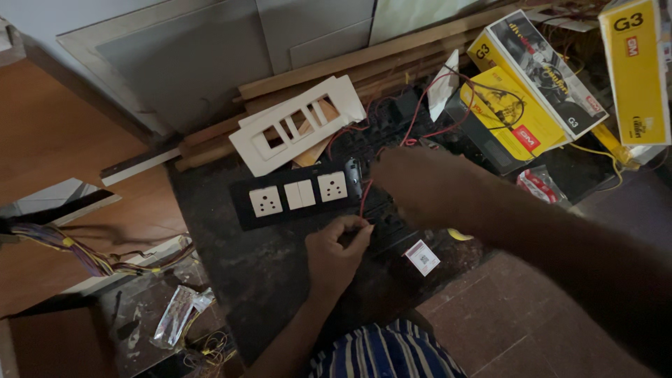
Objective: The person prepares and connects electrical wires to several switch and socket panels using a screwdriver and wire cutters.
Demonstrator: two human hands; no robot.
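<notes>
1. Nearest: striped blue/white cloth (pixel 385 353) at bottom edge, w/ left forearm rising from it. Bare dark slab (pixel 259 280) lies left of that arm, open room there. Brown floor tiles (pixel 518 329) to the right are bare too.
2. Bottom left: crumpled clear wrapper (pixel 180 315) and thin loose wires beside it, well apart from both hands.
3. Left hand (pixel 334 253) sits on the slab, fingers curled and pinched shut on a red wire (pixel 363 199) at its low end, fingertips abt closed.
4. Small white tag (pixel 422 257) w/ dark print lies just right of the left hand, not touching.
5. Right hand (pixel 413 183) comes in from the right, blurred and dark; it hangs over the black gear, near the wire's upper run. Can't tell if it holds anything or how far it's open.
6. Black switch plate (pixel 301 196) w/ two white sockets and a white switch pair lies just above-left of the left hand, apart from it; red wire runs up by its right end.
7. Behind it: white cover frame (pixel 301 126) w/ cut-outs, tilted, resting on wood battens (pixel 378 56).
8. Far right: yellow boxes (pixel 521 98) stacked, crowding that side; red wires tangle in front of them.
9. Far left: multicolour wire bundle (pixel 63 245) on brown floor, well clear.
</notes>
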